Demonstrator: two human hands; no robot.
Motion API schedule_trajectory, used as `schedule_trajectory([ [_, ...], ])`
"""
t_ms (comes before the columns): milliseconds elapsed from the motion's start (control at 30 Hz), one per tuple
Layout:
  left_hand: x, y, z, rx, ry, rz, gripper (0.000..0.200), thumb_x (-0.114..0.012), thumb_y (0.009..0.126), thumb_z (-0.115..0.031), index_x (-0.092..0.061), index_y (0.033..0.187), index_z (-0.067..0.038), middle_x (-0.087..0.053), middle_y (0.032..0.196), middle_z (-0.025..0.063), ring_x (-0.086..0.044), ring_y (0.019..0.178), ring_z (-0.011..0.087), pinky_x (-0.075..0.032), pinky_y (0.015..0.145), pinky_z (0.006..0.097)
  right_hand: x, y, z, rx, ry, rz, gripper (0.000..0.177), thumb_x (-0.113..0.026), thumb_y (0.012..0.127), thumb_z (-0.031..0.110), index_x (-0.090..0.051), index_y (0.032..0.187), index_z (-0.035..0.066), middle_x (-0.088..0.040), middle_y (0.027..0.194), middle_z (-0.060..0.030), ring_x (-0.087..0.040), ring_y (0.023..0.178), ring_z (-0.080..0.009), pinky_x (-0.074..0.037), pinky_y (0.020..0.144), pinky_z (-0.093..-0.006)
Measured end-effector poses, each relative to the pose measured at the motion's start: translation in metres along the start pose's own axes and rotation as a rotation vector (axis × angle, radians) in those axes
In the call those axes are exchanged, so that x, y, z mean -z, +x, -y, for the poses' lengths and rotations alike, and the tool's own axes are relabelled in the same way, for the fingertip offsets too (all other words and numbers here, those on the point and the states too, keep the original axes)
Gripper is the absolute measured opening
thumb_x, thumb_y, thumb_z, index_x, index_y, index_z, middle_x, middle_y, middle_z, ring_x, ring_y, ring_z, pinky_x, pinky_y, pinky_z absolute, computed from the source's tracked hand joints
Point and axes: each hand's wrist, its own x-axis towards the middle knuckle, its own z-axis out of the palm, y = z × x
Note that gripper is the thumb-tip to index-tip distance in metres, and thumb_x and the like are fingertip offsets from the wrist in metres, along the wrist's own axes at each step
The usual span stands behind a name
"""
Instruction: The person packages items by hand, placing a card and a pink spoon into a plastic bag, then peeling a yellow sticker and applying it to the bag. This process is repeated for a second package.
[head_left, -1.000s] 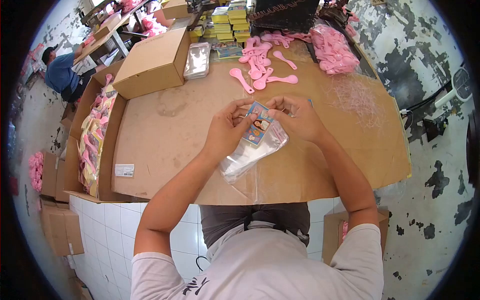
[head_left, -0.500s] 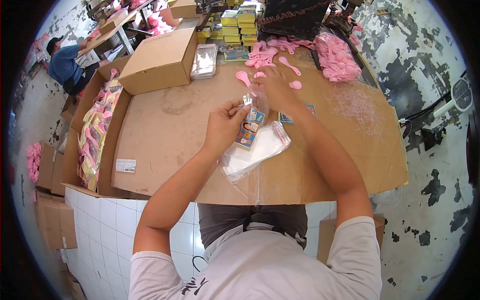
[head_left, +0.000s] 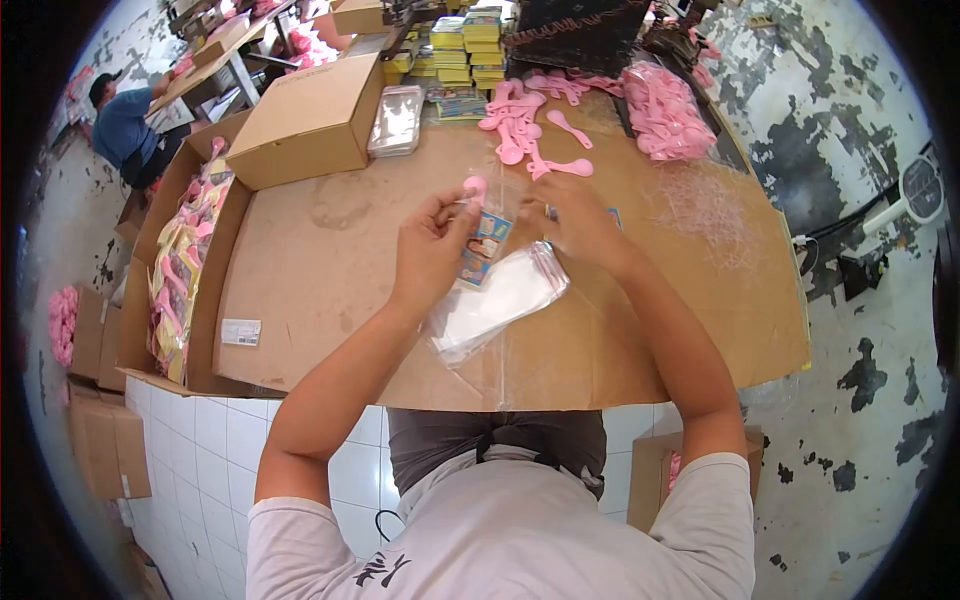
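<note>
My left hand (head_left: 430, 245) pinches a clear plastic bag that holds a blue printed card (head_left: 487, 243), with a pink spoon (head_left: 475, 188) at the bag's top. My right hand (head_left: 572, 215) is at the bag's right edge, its fingers bent together; whether they grip the film is hard to make out. Under the card lies a stack of clear bags (head_left: 500, 300). Another printed card (head_left: 613, 215) shows partly behind my right hand. Loose pink spoons (head_left: 515, 120) lie in a pile beyond both hands.
An open carton (head_left: 230, 290) of packed spoons stands at the left, beside a closed cardboard box (head_left: 300, 125). Card stacks (head_left: 484, 40), a clear tray (head_left: 396, 120) and a bag of pink spoons (head_left: 668, 115) line the back. A person (head_left: 130, 130) sits at the far left.
A pink spoon is now at the top of the bag in my left hand. My right hand has come back from the spoons toward me, to the bag's side.
</note>
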Motion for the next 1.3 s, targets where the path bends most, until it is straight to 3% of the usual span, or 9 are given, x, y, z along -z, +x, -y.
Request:
schedule_trajectory([
  [267,0.012,0.01,-0.009,-0.156,0.052,-0.147,0.03,-0.065,0.101,-0.012,-0.059,0.127,0.002,-0.07,0.092,0.005,-0.066,0.076,0.0061,-0.053,0.062,0.0213,-0.055,0.027,0.043,-0.022,-0.14,-0.028,0.024,-0.071,0.085,0.018,-0.069,0.102,0.001,-0.063,0.113,-0.0182,-0.063,0.104,-0.0376,-0.052,0.091,-0.0469],
  [467,0.012,0.005,-0.01,-0.118,0.05,-0.095,0.029,-0.064,0.102,-0.012,-0.06,0.129,-0.001,-0.071,0.091,0.0039,-0.065,0.077,0.0054,-0.052,0.064,0.0205,-0.029,0.031,0.044,-0.175,0.068,0.086,0.017,-0.063,0.088,0.01,-0.066,0.1,-0.001,-0.068,0.097,-0.0188,-0.067,0.09,-0.0403,-0.052,0.08,-0.0473],
  [567,0.004,0.0,-0.012,-0.062,0.066,-0.024,0.03,-0.065,0.102,-0.012,-0.06,0.128,0.001,-0.072,0.089,0.004,-0.065,0.076,0.0056,-0.052,0.064,0.0207,-0.012,0.015,0.03,-0.274,0.061,-0.003,0.023,-0.064,0.091,0.011,-0.067,0.113,0.001,-0.069,0.092,-0.0135,-0.066,0.077,-0.0321,-0.052,0.072,-0.0392],
  [767,-0.001,-0.008,-0.011,0.04,0.118,0.152,0.03,-0.069,0.1,-0.012,-0.063,0.126,0.003,-0.074,0.091,0.0052,-0.066,0.078,0.0052,-0.053,0.066,0.0207,0.042,-0.025,0.022,-0.314,0.585,-0.209,0.021,-0.058,0.101,0.012,-0.072,0.112,0.0,-0.064,0.089,-0.0048,-0.055,0.075,-0.0091,-0.046,0.069,-0.0258],
  [867,-0.004,-0.01,-0.009,0.081,0.161,0.208,0.029,-0.069,0.099,-0.012,-0.065,0.123,0.004,-0.075,0.095,0.0061,-0.066,0.079,0.0053,-0.053,0.067,0.0205,0.049,-0.035,0.034,-0.299,0.632,-0.292,0.019,-0.058,0.099,0.008,-0.072,0.11,0.0,-0.063,0.092,-0.0063,-0.056,0.075,-0.0106,-0.046,0.068,-0.0265],
  [967,-0.006,-0.012,-0.007,0.103,0.145,0.235,0.027,-0.069,0.099,-0.011,-0.067,0.121,0.004,-0.075,0.098,0.0069,-0.066,0.081,0.0054,-0.054,0.068,0.0205,0.049,-0.041,0.03,-0.11,0.29,-0.188,0.021,-0.058,0.101,0.01,-0.071,0.113,-0.001,-0.066,0.096,-0.0073,-0.061,0.084,-0.014,-0.05,0.076,-0.0296],
  [1067,-0.005,-0.013,-0.005,0.096,0.172,0.279,0.027,-0.069,0.1,-0.014,-0.069,0.12,0.004,-0.075,0.097,0.0054,-0.064,0.079,0.0037,-0.052,0.066,0.0197,0.041,-0.042,0.032,-0.148,0.253,-0.15,0.021,-0.057,0.101,0.008,-0.072,0.113,0.0,-0.065,0.097,-0.0095,-0.063,0.089,-0.0169,-0.051,0.078,-0.031],
  [1167,-0.004,-0.014,0.004,0.104,0.236,0.317,0.026,-0.069,0.1,-0.015,-0.07,0.119,0.002,-0.075,0.097,0.004,-0.063,0.078,0.0034,-0.052,0.066,0.0201,0.032,-0.038,0.042,-0.207,0.267,-0.1,0.027,-0.054,0.103,0.009,-0.067,0.125,0.0,-0.067,0.101,-0.0094,-0.064,0.096,-0.0183,-0.051,0.085,-0.032],
  [1300,-0.01,-0.018,0.0,0.101,0.211,0.347,0.026,-0.07,0.1,-0.015,-0.071,0.118,0.002,-0.075,0.098,0.0046,-0.063,0.079,0.0042,-0.052,0.066,0.0219,0.003,-0.039,0.047,-0.208,0.67,-0.039,0.044,-0.047,0.108,0.016,-0.045,0.149,0.002,-0.061,0.133,-0.0133,-0.059,0.122,-0.0241,-0.045,0.105,-0.0366],
])
